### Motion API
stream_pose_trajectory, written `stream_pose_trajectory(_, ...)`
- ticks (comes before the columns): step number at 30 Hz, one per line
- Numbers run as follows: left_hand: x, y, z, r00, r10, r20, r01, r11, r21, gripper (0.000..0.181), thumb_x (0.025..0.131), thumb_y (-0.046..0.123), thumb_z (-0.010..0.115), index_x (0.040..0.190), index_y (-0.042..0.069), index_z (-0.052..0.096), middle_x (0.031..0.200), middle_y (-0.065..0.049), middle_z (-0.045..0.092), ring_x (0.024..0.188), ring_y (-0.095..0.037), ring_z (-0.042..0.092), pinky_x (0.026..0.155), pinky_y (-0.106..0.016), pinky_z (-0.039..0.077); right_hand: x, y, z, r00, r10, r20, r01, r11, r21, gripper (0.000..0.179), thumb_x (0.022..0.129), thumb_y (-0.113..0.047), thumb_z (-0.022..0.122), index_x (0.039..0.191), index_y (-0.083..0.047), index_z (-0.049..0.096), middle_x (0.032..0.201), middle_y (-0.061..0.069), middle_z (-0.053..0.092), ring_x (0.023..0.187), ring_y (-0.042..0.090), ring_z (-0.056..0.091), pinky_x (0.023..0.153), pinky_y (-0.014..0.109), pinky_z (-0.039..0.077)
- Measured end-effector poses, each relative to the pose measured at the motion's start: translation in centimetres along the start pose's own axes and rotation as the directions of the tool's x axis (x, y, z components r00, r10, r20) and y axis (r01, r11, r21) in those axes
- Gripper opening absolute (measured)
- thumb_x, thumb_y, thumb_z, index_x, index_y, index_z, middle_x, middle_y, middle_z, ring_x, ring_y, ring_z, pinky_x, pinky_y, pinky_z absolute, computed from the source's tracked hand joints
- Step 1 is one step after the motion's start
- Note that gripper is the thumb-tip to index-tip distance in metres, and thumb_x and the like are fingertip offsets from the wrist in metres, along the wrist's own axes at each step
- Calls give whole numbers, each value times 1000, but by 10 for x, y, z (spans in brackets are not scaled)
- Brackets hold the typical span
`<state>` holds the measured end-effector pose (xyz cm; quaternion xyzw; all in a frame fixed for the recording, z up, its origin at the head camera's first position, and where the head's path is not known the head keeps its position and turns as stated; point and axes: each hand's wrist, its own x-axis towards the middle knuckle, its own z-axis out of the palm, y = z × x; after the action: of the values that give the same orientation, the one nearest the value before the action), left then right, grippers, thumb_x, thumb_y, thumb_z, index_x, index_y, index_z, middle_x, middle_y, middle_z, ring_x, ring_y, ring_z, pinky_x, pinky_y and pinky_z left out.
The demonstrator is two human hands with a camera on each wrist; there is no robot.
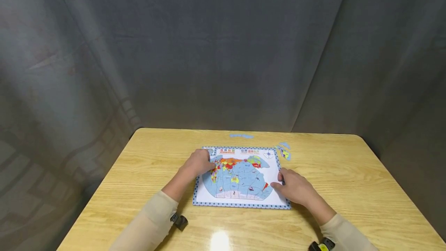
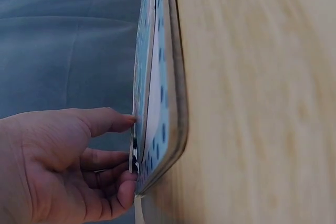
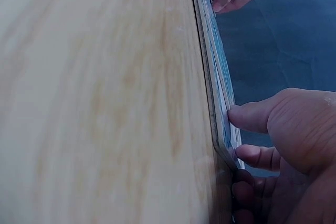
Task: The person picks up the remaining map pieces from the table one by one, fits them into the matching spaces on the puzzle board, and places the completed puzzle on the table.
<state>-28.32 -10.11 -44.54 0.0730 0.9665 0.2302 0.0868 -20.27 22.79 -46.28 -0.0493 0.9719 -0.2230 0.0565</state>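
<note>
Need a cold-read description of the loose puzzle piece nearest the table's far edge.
On the wooden table, find the puzzle board with the dotted blue border. Beyond its top edge, near the table's far edge, lies a long, thin blue strip. It lies by itself, whereas the other loose pieces cluster by the board's top right corner.

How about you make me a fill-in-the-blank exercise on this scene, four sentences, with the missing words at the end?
1. The board has a border patterned with dark ____.
2. As the person sees it, the compass is printed near the board's far ____ corner.
3. The hand farther from the compass is the person's ____ one.
4. The long piece lying loose on the table is light ____ in colour.

Missing words: dots; right; left; blue.
</note>
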Motion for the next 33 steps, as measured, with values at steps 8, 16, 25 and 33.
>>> stream_pose_trajectory(8,2,-1,0,1000,11,-8,-11,1000,3,27,87,29,75,85,3,67,76,-5,58,65,-18,55,53,-28,44,2,1,-1,1000,-10,-7,11,1000,2,29,89,-36,72,90,-13,53,72,4,48,65,19,45,57,32,34)
stream_pose_trajectory(16,3,-1,-2,1000,31,4,-31,1000,2,23,89,20,74,96,-1,70,86,-7,62,71,-18,57,59,-28,48,3,1,-2,1000,-17,-8,17,1000,-11,29,88,-36,72,89,-14,52,73,3,48,66,19,45,58,32,34)
stream_pose_trajectory(25,1,0,-3,999,35,31,-35,999,11,22,90,15,73,105,-1,70,93,-8,63,76,-18,57,65,-29,51,2,1,-1,1000,-15,-8,15,1000,-4,29,88,-35,72,90,-13,53,73,3,48,66,19,46,58,32,34)
stream_pose_trajectory(33,0,-1,-2,999,40,33,-40,999,11,21,90,17,72,105,1,70,93,-6,62,78,-18,56,67,-29,50,1,0,-1,1000,-21,-13,21,1000,-9,29,88,-35,72,89,-14,53,73,3,48,66,19,45,58,32,34)
